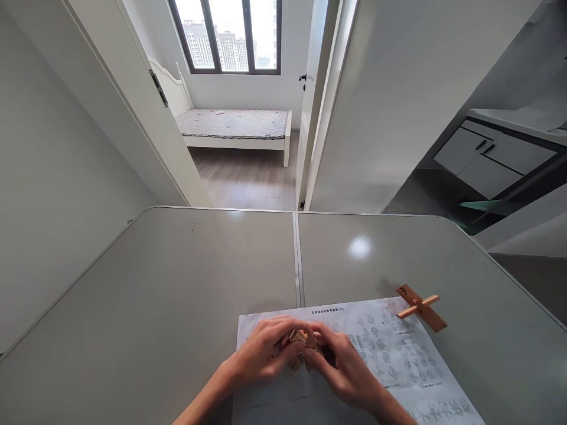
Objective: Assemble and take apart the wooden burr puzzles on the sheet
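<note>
My left hand [275,344] and my right hand [340,358] meet over a printed sheet [367,307], each with its fingers curled round a small cluster of wooden puzzle pieces [299,336]. Fingers cover most of the cluster, so how its pieces fit together cannot be told. A short end of wood shows below the left thumb. Beyond my right hand, a flat wooden strip [436,321] with a dark mark lies across the sheet's upper right corner. A rounded wooden stick [430,300] crosses it. Small line drawings of puzzle shapes and printed text fill the sheet.
The grey table [212,265] has a metal-edged seam [297,254] down its middle and a raised-looking pale rim. Past its far edge, a doorway with an open door [312,106] leads to a bed [234,124] under a window. Cabinets [491,153] stand at right.
</note>
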`<state>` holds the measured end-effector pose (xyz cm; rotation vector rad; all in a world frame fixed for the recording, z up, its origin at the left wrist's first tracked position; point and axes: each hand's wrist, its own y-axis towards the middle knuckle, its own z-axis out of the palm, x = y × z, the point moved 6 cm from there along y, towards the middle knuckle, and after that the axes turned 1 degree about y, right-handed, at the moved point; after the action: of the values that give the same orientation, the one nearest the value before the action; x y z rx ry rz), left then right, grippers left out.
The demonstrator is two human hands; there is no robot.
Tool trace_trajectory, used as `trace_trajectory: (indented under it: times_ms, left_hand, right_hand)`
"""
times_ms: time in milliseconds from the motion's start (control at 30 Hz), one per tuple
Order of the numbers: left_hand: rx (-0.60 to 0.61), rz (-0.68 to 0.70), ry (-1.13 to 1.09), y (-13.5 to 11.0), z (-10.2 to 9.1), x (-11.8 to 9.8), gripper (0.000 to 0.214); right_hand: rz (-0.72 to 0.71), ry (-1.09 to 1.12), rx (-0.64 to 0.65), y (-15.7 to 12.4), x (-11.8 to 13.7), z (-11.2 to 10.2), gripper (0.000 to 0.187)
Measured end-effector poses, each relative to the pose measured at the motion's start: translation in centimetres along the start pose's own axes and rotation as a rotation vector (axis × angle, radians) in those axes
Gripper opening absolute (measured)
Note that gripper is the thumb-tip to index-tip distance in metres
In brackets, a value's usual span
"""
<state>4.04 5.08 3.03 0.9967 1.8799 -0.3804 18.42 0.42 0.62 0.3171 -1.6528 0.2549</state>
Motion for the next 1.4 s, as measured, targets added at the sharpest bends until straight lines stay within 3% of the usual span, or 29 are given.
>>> trace_trajectory:
  times_ms: [300, 467, 633, 800, 933, 1067, 1233, 1400]
  left_hand:
    - [-0.026, 0.018, -0.002, -0.1, -0.1, -0.3, 0.025]
    - [-0.101, -0.005, 0.049, -0.5, 0.1, 0.2, 0.020]
    - [-0.108, -0.055, 0.024, -0.8, 0.4, 1.2, 0.031]
    - [-0.055, -0.054, -0.023, -0.7, 0.5, 1.2, 0.073]
    - [-0.068, -0.111, -0.055, -0.6, 0.5, 1.7, 0.071]
    - [-0.125, -0.225, -0.233, -0.6, 0.2, 2.7, 0.075]
    - [-0.293, -0.328, -0.480, -0.8, -1.4, 3.3, 0.073]
    - [-0.444, -0.404, -0.550, -1.0, -2.5, 4.0, 0.076]
  right_hand:
    - [0.023, 0.007, -0.034, 0.0, -0.5, 0.2, 0.032]
    - [0.049, 0.083, 0.009, -0.1, -0.7, 0.2, 0.033]
    - [0.043, 0.114, -0.008, 0.1, -0.6, 0.0, 0.033]
    - [0.072, 0.142, -0.019, 0.1, -1.3, -0.4, 0.040]
    - [0.101, 0.179, -0.020, 0.0, -1.8, -0.6, 0.045]
    - [0.122, 0.225, -0.075, -0.1, -2.2, -0.6, 0.052]
    - [0.019, 0.016, -0.260, -0.4, -2.2, -1.2, 0.034]
    - [-0.065, -0.302, -0.284, -0.2, -1.3, -0.9, 0.024]
